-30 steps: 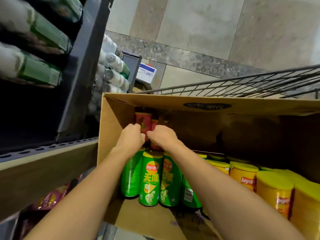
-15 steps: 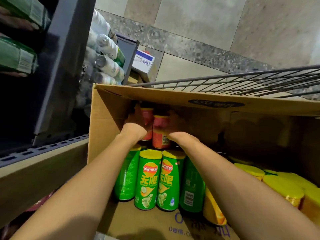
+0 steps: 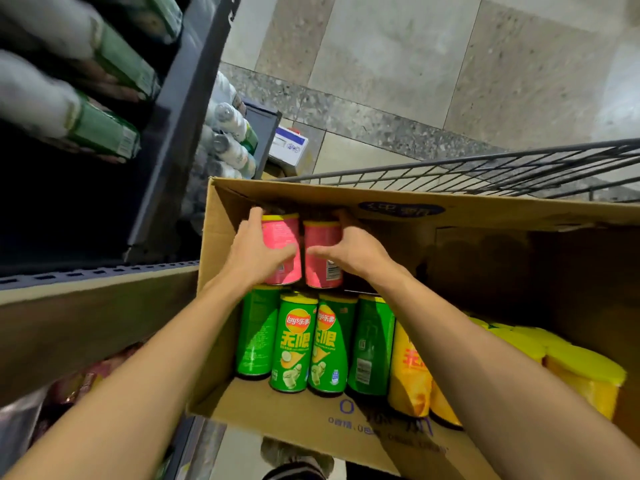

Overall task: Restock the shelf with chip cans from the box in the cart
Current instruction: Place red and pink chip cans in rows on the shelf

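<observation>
Hands now hold more: the left hand wraps one pink chip can, the right hand wraps the other pink chip can. Both cans sit higher than a moment ago, still inside the cardboard box. They go to the shelf next.

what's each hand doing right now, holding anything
Left hand: grip closed around the left pink can.
Right hand: grip closed around the right pink can.
</observation>
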